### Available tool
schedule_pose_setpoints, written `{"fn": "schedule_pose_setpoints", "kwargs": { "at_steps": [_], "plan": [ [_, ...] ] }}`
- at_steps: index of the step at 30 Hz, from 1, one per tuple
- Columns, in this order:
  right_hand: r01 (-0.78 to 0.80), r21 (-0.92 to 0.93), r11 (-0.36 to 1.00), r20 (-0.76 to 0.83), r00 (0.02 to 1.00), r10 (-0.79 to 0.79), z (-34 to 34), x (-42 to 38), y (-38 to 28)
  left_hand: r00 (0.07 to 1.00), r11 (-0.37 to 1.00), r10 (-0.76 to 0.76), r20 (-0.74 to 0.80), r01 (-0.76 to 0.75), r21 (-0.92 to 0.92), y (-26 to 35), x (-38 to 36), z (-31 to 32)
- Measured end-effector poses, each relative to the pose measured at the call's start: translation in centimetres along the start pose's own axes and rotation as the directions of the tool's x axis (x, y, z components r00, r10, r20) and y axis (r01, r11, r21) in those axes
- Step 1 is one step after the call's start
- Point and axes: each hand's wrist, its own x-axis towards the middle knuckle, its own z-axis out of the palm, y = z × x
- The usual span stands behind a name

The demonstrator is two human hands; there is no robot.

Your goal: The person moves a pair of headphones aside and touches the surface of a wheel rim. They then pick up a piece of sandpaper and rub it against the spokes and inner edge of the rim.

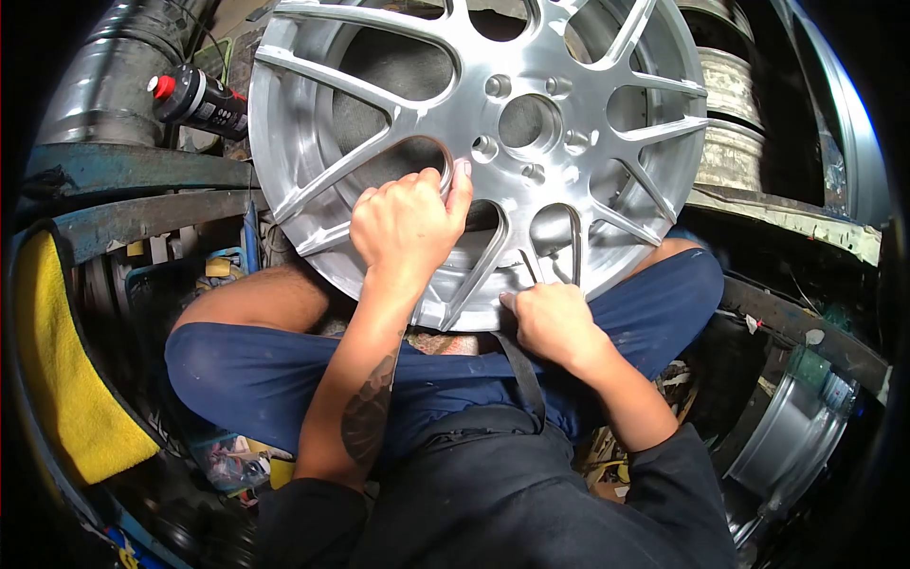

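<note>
A bare silver alloy wheel rim (531, 71) with many spokes leans over my crossed legs, tilted toward me. My left hand (408, 223) is closed on a spoke left of the hub, its fingers curled into a gap and its thumb lying along the metal. Lower down, my right hand (559, 322) is closed against the base of a spoke near the rim's lower edge. The thumb points left over the lip, and the curled fingertips are hidden; I cannot tell what they hold. A black strap (521, 379) hangs just below, over my lap.
On the left stand a black spray can with a red cap (190, 100), blue metal beams (142, 180) and a yellow cloth (71, 370). To the right are stacked wheel rims (728, 104) and another silver rim (791, 436). Cluttered bins (227, 460) sit beside my legs.
</note>
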Motion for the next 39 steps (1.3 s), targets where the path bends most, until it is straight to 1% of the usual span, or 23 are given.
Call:
{"fn": "schedule_pose_setpoints", "kwargs": {
  "at_steps": [4,5,8,9,13,16,17,19,21,24,28,29,32,35,38,39],
  "plan": [
    [0.017,0.019,1.0,-0.041,0.999,-0.016,-0.4,-0.1,0.1,1.0,1.0,0.002,-0.016,-0.002,-0.023,0.0,0.0,0.1],
    [-0.009,-0.01,1.0,-0.006,1.0,0.009,-0.5,-0.2,0.2,1.0,1.0,-0.001,-0.014,0.0,-0.012,0.0,-0.1,0.1],
    [0.006,-0.046,0.999,0.05,0.999,-0.003,-0.2,0.4,-0.3,1.0,1.0,-0.002,-0.017,0.002,0.001,0.2,0.1,0.1],
    [0.076,0.057,0.995,-0.126,0.99,-0.068,0.2,0.5,-0.6,1.0,1.0,-0.001,-0.018,0.001,-0.003,0.2,0.2,0.1],
    [0.019,0.006,1.0,-0.02,1.0,-0.019,0.3,-0.1,0.6,1.0,1.0,-0.005,-0.016,0.005,0.014,0.1,0.1,0.1],
    [0.065,0.009,0.998,0.003,0.998,-0.065,-0.2,0.8,0.0,1.0,0.999,0.013,-0.021,-0.012,0.048,0.3,0.1,0.0],
    [0.118,0.109,0.987,-0.094,0.99,-0.108,0.2,1.0,-0.1,1.0,0.999,0.012,-0.018,-0.011,0.034,0.5,0.2,-0.1],
    [0.051,0.052,0.997,-0.022,0.999,-0.05,-0.3,0.3,0.1,1.0,1.0,-0.001,-0.008,0.002,0.019,0.4,0.2,-0.3],
    [0.013,0.021,1.0,0.056,0.998,-0.014,-0.4,0.1,0.2,1.0,0.999,-0.001,-0.014,0.002,0.05,0.2,0.1,-0.2],
    [0.111,0.097,0.989,-0.093,0.99,-0.102,0.7,0.5,-0.2,1.0,1.0,-0.001,-0.019,0.001,0.025,0.2,0.1,0.0],
    [0.02,0.099,0.995,0.034,0.999,-0.023,-0.7,-0.4,0.0,0.999,1.0,0.011,-0.033,-0.011,-0.003,0.0,0.0,0.3],
    [0.033,0.114,0.993,-0.057,0.998,-0.026,-0.7,-0.8,-0.2,0.999,1.0,0.014,-0.037,-0.014,0.0,-0.1,0.0,0.3],
    [-0.067,0.039,0.997,-0.211,0.975,0.074,-0.4,-1.5,-0.9,0.999,1.0,0.022,-0.04,-0.021,0.003,0.1,0.0,0.3],
    [-0.142,-0.028,0.99,-0.166,0.977,0.135,1.0,-1.5,-1.2,0.999,1.0,0.026,-0.04,-0.026,0.009,0.0,0.2,0.2],
    [-0.156,-0.015,0.988,-0.171,0.974,0.151,1.1,-1.5,-1.4,0.999,1.0,0.02,-0.033,-0.02,0.0,0.0,0.2,0.2],
    [-0.134,0.001,0.991,-0.176,0.975,0.132,1.1,-1.6,-1.4,0.999,1.0,0.018,-0.029,-0.018,0.002,0.0,0.2,0.2]
  ]
}}
